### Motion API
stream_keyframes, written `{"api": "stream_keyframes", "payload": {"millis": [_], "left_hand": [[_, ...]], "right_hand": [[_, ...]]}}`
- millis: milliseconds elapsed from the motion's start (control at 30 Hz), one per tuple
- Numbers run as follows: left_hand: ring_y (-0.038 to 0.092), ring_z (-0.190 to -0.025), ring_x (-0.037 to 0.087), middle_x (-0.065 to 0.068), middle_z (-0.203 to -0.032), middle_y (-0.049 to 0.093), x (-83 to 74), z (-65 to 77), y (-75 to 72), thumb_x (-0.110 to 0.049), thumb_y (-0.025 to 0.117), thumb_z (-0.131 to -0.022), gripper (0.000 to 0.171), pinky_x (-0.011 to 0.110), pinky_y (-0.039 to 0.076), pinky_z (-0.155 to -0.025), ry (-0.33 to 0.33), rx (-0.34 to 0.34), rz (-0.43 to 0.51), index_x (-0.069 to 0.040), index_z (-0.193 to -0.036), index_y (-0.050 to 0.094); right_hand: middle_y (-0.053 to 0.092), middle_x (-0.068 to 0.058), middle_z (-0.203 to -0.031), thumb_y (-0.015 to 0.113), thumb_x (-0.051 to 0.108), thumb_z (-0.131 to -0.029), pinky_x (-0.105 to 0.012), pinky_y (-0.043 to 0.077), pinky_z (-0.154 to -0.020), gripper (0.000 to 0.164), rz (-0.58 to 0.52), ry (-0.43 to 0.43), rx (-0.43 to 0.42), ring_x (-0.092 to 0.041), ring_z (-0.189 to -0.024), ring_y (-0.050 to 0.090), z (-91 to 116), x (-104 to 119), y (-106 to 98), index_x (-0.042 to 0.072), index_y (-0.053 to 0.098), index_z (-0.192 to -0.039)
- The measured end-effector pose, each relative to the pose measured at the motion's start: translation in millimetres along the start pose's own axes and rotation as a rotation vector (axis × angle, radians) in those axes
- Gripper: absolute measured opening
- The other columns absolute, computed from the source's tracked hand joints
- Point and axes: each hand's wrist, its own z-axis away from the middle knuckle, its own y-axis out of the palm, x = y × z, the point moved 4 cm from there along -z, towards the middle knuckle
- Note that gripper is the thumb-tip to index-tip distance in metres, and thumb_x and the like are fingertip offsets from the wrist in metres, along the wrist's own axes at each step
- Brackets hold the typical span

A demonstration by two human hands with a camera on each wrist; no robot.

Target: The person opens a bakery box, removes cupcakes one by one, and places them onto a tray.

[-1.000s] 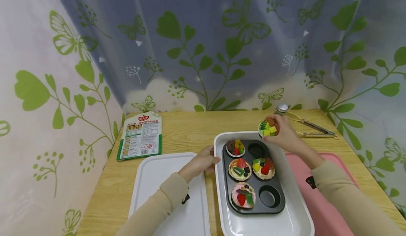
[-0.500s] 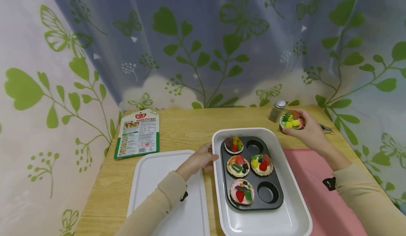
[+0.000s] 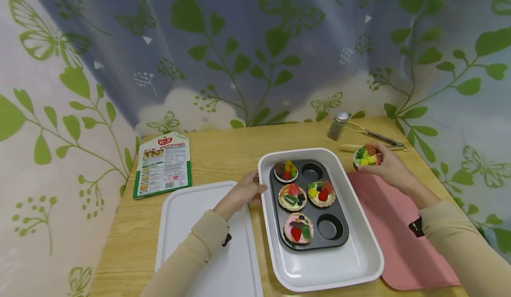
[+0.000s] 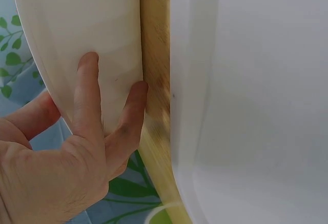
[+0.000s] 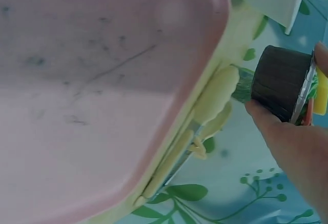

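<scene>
My right hand point(image 3: 393, 168) holds a cupcake point(image 3: 366, 156) topped with mock fruit above the far end of the pink board point(image 3: 407, 243). In the right wrist view, its dark cup point(image 5: 282, 80) sits between thumb and fingers. My left hand point(image 3: 241, 192) grips the left wall of a deep white tray point(image 3: 319, 270), thumb over the rim, fingers against the outer side point(image 4: 118, 29). Inside the tray lies a dark muffin pan point(image 3: 287, 243). Several fruit tarts, among them a pink one point(image 3: 298, 228), fill some of its cups; the back-right and front-right cups hold nothing.
A white board point(image 3: 199, 235) lies left of the tray, partly under my left forearm. Behind it rests a green and white food packet point(image 3: 163, 166). At the back right stand a shaker point(image 3: 337, 126) and metal tongs point(image 3: 383, 138) with pale tips.
My right hand has carried the cupcake rightward from over the muffin pan to above the pink board's far end. The left hand stays on the tray; the head view has shifted slightly.
</scene>
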Motion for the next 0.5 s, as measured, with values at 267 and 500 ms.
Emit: {"api": "stream_keyframes", "payload": {"millis": [267, 500], "left_hand": [[0.064, -0.122, 0.043, 0.029, -0.148, 0.051, -3.0, 2.6, -0.8, -0.001, 0.053, -0.106, 0.06, 0.035, 0.066, -0.079, 0.008, 0.0, 0.0, 0.001, -0.161, 0.032], [0.063, -0.125, 0.045, 0.029, -0.149, 0.05, -2.1, 3.5, -0.5, -0.002, 0.054, -0.106, 0.06, 0.038, 0.066, -0.084, 0.004, 0.001, 0.007, 0.001, -0.162, 0.031]], "right_hand": [[0.038, -0.031, -0.153, 0.076, 0.028, -0.098, -0.015, 0.043, -0.081, 0.087, -0.039, 0.05, 0.09, -0.04, -0.125, 0.045, 5.2, -19.4, 8.9, -0.006, 0.025, -0.16], [0.039, -0.03, -0.151, 0.076, 0.024, -0.098, -0.014, 0.046, -0.081, 0.083, -0.086, 0.055, 0.097, -0.037, -0.123, 0.048, 13.0, -32.6, 20.6, -0.005, 0.027, -0.158]]}}
